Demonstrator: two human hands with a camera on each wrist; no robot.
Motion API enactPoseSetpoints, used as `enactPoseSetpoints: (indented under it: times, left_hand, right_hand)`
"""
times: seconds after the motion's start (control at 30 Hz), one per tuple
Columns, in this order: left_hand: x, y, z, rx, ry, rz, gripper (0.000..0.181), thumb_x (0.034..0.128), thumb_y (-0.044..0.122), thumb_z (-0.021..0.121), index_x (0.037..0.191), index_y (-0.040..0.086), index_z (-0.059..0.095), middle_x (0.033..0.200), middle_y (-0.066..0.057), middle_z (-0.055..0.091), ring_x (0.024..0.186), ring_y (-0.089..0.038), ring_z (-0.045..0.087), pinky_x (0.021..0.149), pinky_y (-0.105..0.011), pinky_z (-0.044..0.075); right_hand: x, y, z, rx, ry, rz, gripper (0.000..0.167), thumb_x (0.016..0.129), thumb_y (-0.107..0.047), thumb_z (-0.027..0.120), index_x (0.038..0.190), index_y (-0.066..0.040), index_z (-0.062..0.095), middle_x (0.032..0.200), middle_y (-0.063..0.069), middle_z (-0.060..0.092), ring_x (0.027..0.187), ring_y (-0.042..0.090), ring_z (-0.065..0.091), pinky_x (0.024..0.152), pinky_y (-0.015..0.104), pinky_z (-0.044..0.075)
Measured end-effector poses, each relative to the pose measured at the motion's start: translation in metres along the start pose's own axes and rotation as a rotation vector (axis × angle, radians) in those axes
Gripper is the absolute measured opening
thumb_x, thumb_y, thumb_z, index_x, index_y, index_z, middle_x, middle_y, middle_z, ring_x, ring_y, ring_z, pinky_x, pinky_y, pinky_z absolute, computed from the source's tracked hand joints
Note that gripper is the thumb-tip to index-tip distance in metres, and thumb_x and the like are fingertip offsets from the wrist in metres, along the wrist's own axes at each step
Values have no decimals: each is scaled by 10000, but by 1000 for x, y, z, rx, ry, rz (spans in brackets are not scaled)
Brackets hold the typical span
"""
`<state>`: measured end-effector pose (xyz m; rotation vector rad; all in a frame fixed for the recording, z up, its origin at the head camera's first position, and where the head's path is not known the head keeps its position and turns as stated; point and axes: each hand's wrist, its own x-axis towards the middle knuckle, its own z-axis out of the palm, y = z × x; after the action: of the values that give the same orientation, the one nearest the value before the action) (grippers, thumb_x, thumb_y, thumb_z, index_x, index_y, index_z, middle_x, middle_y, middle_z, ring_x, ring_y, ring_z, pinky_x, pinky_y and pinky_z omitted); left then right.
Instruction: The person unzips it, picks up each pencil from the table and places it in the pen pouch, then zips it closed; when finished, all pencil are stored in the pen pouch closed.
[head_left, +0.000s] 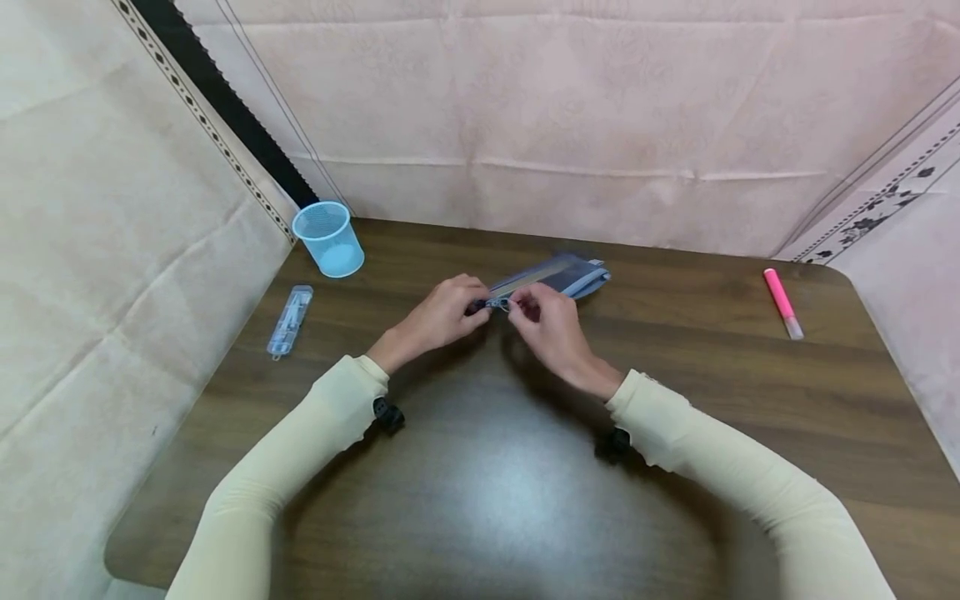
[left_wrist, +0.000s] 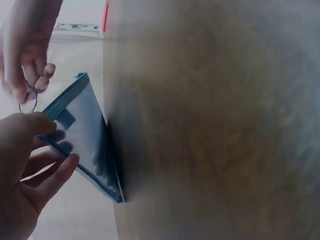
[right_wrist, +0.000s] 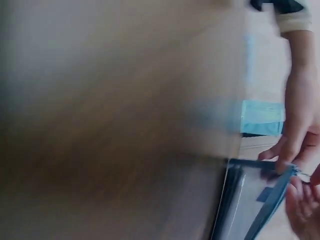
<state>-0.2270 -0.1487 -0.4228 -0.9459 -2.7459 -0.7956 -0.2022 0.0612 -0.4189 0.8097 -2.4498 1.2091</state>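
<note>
A see-through zip pouch [head_left: 577, 271] with blue edging stands slanted over the far middle of the table. My left hand [head_left: 453, 308] grips its near corner between thumb and fingers, which the left wrist view shows closely. At that same corner, a thin metal ring [left_wrist: 35, 103] hangs at the zip end. My right hand [head_left: 551, 329] pinches this ring between thumb and finger, just right of the left hand. The pouch's lower edge touches or nearly touches the tabletop. What lies inside the pouch is too blurred to tell.
A light-blue mesh cup [head_left: 330, 237] stands at the table's far left corner. Nearer on that side lies a slim translucent blue object [head_left: 290, 321]. A pink marker [head_left: 780, 300] with a pale end lies far right. Pale cloth [head_left: 600, 108] hangs behind the brown table [head_left: 480, 483].
</note>
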Motion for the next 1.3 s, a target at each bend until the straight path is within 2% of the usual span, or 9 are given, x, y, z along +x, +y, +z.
enactPoseSetpoints:
  times: [0.1, 0.17, 0.37, 0.57, 0.7, 0.87, 1.03, 1.13, 1.3]
  left_hand:
    - [-3, 4, 3, 35, 63, 29, 206, 950, 138, 708, 1109, 7, 726, 1110, -114, 694, 982, -203, 623, 827, -350, 565]
    - [-5, 5, 5, 59, 107, 52, 199, 945, 138, 717, 1090, 2, 729, 1093, -116, 694, 981, -211, 631, 836, -353, 569]
    - [-10, 8, 9, 94, 176, 92, 165, 934, 128, 730, 1036, 3, 760, 1009, -105, 707, 925, -202, 653, 801, -329, 584]
    - [-11, 11, 7, 111, 144, 114, 184, 924, 134, 744, 1057, 13, 780, 1002, -100, 717, 901, -188, 661, 784, -310, 593]
    - [-12, 12, 5, 136, 125, 129, 197, 922, 135, 746, 1082, 27, 783, 992, -88, 718, 893, -178, 652, 758, -297, 585]
    - [-15, 11, 4, 147, 136, 150, 190, 904, 108, 759, 1076, 32, 787, 942, -73, 714, 846, -163, 638, 686, -259, 556]
    - [-15, 11, 4, 156, 123, 191, 176, 889, 85, 769, 1053, 25, 791, 941, -71, 709, 855, -158, 647, 681, -239, 560]
    - [-15, 11, 3, 162, 108, 199, 169, 888, 81, 770, 1045, 23, 793, 949, -77, 711, 865, -162, 651, 690, -241, 568]
    - [-17, 9, 1, 193, 64, 220, 180, 889, 73, 767, 1062, 30, 791, 971, -75, 710, 873, -162, 640, 714, -250, 573]
  right_hand:
    - [6, -2, -1, 151, -39, 231, 78, 959, -97, 648, 964, -34, 694, 857, 125, 727, 737, 268, 708, 625, 215, 534]
    - [9, -2, -2, 195, -74, 302, 107, 969, -117, 664, 966, -19, 706, 853, 157, 737, 718, 301, 716, 595, 217, 543]
    - [10, 4, -8, 159, -83, 304, 139, 957, -155, 705, 927, -25, 745, 781, 146, 749, 639, 267, 708, 551, 227, 544]
    - [7, 22, -16, 133, -44, 320, 128, 948, -137, 711, 918, -20, 754, 773, 165, 744, 628, 269, 697, 522, 195, 512]
    - [4, 38, -28, 78, -7, 323, 125, 946, -132, 711, 915, -20, 757, 775, 186, 742, 561, 129, 643, 501, 179, 494]
    - [1, 66, -53, -4, 30, 369, 138, 949, -138, 707, 907, -13, 750, 756, 179, 732, 515, 1, 570, 492, 165, 481]
    - [0, 87, -83, 55, -33, 485, 197, 962, -161, 696, 992, 28, 744, 822, 191, 745, 599, 126, 676, 572, 259, 567]
    - [0, 96, -100, 41, -68, 521, 227, 968, -173, 689, 1031, 39, 740, 822, 166, 754, 650, 195, 717, 588, 279, 576]
    - [0, 108, -127, -5, -90, 569, 258, 968, -197, 693, 1041, 46, 740, 762, 52, 755, 655, 160, 723, 587, 277, 575]
